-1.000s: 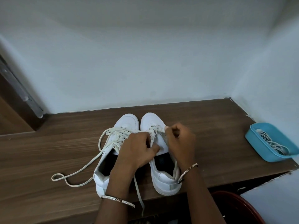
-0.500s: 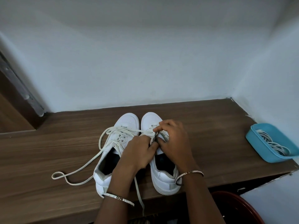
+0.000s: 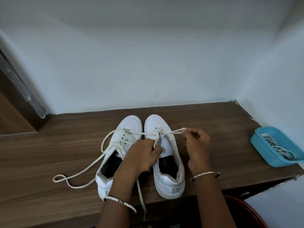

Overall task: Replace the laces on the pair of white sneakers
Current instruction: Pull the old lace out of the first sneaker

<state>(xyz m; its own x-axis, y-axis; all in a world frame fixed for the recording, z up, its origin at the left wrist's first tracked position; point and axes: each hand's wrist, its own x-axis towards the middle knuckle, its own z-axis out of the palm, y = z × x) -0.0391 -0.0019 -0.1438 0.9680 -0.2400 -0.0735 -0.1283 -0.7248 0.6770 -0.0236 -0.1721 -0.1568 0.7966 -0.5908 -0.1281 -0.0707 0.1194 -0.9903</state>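
Head view: two white sneakers stand side by side on the desk (image 3: 49, 145), toes toward the back wall and heels near the front edge. The left hand (image 3: 141, 155) grips the eyelet flap of the right sneaker (image 3: 166, 180). The right hand (image 3: 197, 145) pinches a lace (image 3: 172, 131) drawn taut rightward from the eyelets. The left sneaker (image 3: 131, 122) trails a loose lace (image 3: 79, 171) across bare desk; another strand hangs over the front edge. A blue tray (image 3: 271, 160) of laces sits well apart by the right wall.
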